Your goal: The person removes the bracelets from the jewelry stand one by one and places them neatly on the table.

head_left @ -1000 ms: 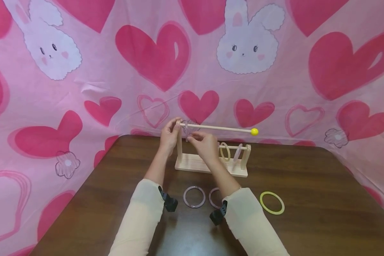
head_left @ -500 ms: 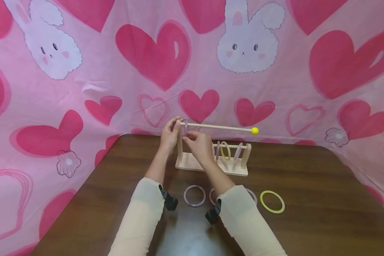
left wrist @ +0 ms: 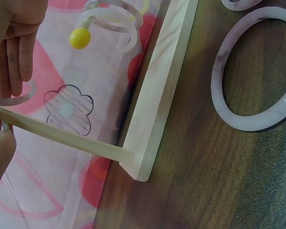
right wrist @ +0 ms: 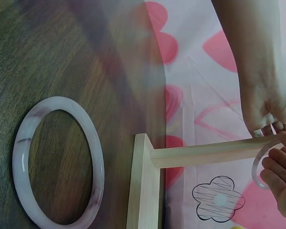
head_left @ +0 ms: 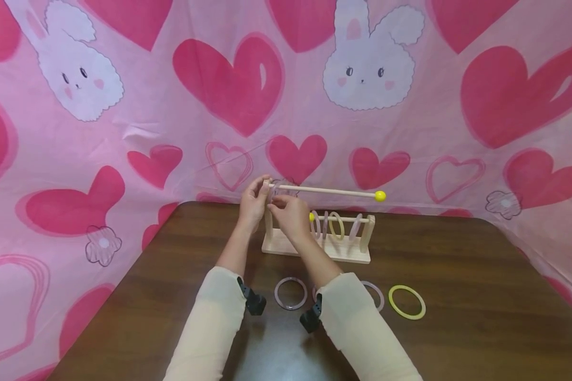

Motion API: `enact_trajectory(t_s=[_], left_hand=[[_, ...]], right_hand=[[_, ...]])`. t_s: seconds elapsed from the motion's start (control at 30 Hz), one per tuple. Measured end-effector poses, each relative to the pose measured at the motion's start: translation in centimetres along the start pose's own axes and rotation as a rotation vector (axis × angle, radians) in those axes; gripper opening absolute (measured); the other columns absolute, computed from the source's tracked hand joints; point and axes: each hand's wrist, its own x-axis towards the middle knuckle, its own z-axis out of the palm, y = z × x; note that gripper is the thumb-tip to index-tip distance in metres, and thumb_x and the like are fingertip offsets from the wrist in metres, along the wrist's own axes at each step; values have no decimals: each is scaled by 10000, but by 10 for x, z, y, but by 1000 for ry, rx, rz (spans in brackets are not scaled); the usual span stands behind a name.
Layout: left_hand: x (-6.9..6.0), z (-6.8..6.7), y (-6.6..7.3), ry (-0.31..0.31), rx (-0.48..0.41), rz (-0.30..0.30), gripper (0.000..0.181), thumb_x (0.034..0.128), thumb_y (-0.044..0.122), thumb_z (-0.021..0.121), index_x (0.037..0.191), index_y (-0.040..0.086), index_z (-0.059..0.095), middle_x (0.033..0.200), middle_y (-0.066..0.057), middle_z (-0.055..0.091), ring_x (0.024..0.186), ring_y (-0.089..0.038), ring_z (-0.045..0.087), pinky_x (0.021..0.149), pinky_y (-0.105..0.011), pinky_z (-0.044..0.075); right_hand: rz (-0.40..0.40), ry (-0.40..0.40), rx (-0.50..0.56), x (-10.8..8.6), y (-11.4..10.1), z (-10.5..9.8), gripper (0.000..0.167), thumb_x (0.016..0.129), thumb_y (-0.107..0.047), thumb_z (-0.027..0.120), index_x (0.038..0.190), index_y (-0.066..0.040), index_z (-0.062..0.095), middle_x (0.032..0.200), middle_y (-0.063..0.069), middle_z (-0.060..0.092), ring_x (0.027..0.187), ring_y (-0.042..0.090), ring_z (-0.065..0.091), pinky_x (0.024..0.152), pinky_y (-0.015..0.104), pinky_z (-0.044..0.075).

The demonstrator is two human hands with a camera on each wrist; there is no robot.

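A wooden bangle stand (head_left: 314, 253) has a long upper rod (head_left: 324, 190) tipped with a yellow ball and a shorter lower rod. My left hand (head_left: 252, 205) grips the top of the tall left post (right wrist: 205, 153). With the right hand (head_left: 291, 216) I pinch a pale translucent bangle (right wrist: 255, 171), which hangs round the upper rod close beside that post. Several bangles hang on the lower rod, among them a yellowish bangle (head_left: 336, 226) and a pale pink bangle (head_left: 356, 227). The right fingers partly hide the pinched bangle in the head view.
On the brown table (head_left: 181, 317) before the stand lie a lilac bangle (head_left: 291, 294), a pale bangle (head_left: 375, 294) and a yellow bangle (head_left: 407, 302). Another is mostly covered by the right forearm. A pink heart-print cloth (head_left: 295, 116) hangs behind the table.
The right hand has slid left along the upper rod with the bangle, nearer the post. More of the lower rod, including its yellow end, now shows. My left hand stays put.
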Motion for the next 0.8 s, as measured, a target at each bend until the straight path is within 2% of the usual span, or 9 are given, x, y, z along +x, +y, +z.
enact_trajectory(t_s=[0.37,0.8], left_hand=[[0,1,-1,3,10,-3,316,928,94,538,1196,-73,539,1166,-185,588,1010,-133,534,883,-231,443],[0,0,-2,9,20,20,295,928,64,531,1186,-79,545,1132,-178,601,951,-77,531,875,-232,436]], right_hand=[[0,-19,-52,1,0,3,187,773,-156,736,940,-71,734,841,31,711,795,183,659,700,313,503],[-80,78,-111,-5,6,3,142,765,-168,747,883,-90,745,797,24,710,727,170,654,632,304,504]])
